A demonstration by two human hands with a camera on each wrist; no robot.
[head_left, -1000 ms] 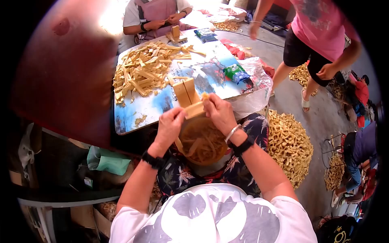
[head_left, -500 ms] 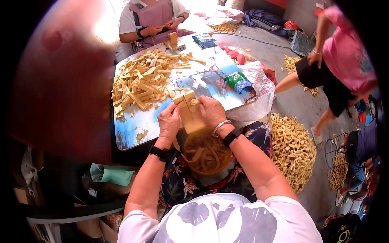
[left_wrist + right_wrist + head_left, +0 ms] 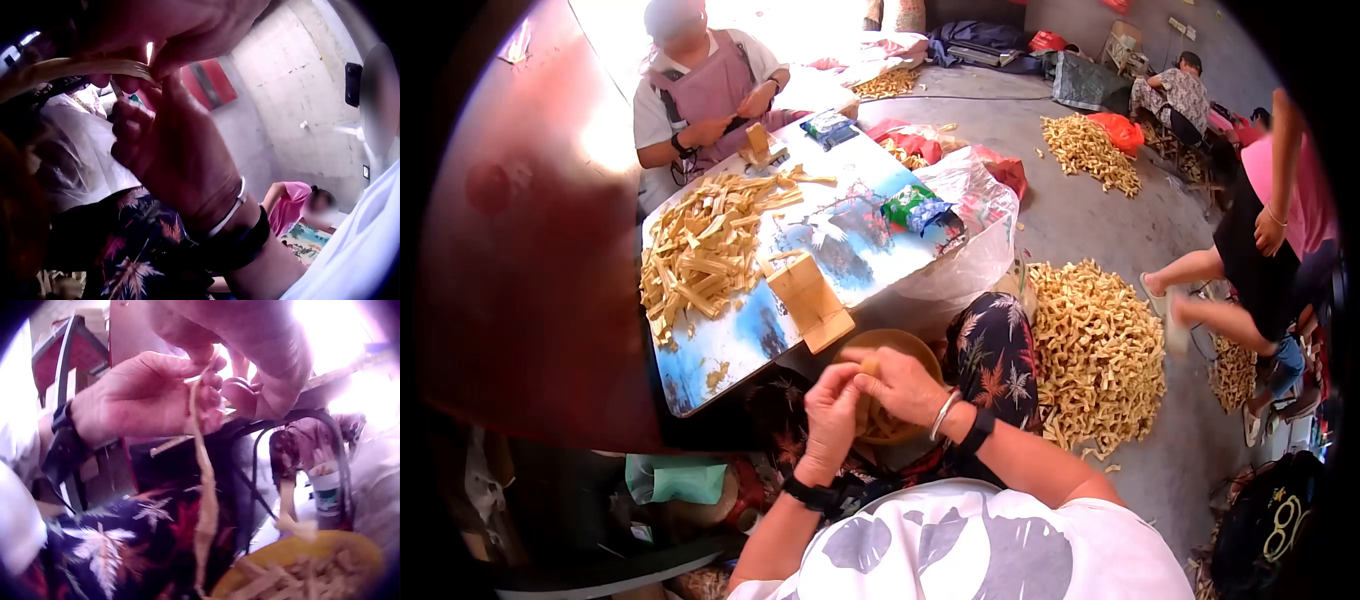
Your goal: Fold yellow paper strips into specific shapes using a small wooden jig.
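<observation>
Tan strip [image 3: 206, 481], L hand [image 3: 831, 420] nr R hand [image 3: 904, 386], both pinching

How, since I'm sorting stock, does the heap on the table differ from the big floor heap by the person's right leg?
The table heap is long, mostly straight strips; the floor heap is short, bent pieces. The floor heap also looks larger than the table heap. Both are yellowish.

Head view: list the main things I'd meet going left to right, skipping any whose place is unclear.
Strip pile, wearer's left hand, wearer's right hand, biggest heap, pink shirt.
</observation>
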